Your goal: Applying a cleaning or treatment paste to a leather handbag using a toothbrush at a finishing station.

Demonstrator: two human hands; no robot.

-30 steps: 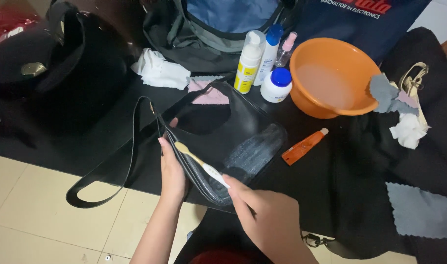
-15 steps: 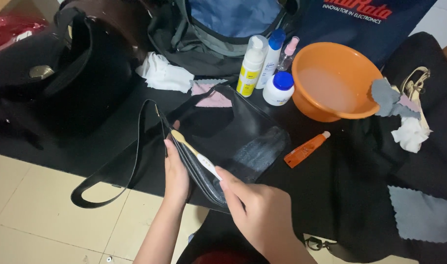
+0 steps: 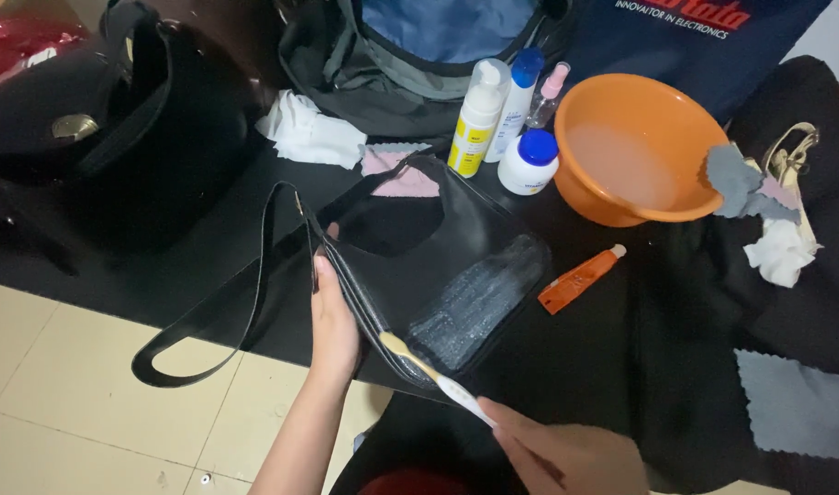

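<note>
My left hand (image 3: 332, 316) grips the near edge of a flat black leather bag (image 3: 438, 266) that lies on the black-covered table (image 3: 640, 348). A foamy, scrubbed patch (image 3: 479, 302) shows on the bag's face. My right hand (image 3: 566, 454) holds a white toothbrush (image 3: 433, 376) by its handle. The brush head rests on the bag's near edge, just right of my left hand. The bag's long black strap (image 3: 227, 312) loops off the table edge to the left.
An orange basin (image 3: 635, 147) of cloudy water stands at the back right, with three bottles (image 3: 507, 115) beside it. An orange tube (image 3: 580, 278) lies right of the bag. Grey and white cloths (image 3: 759, 197) lie at right, a black handbag (image 3: 80, 128) at left.
My right hand has pulled back toward me, so the toothbrush now shows in full, with its head at the bag's near edge. My left hand keeps its grip.
</note>
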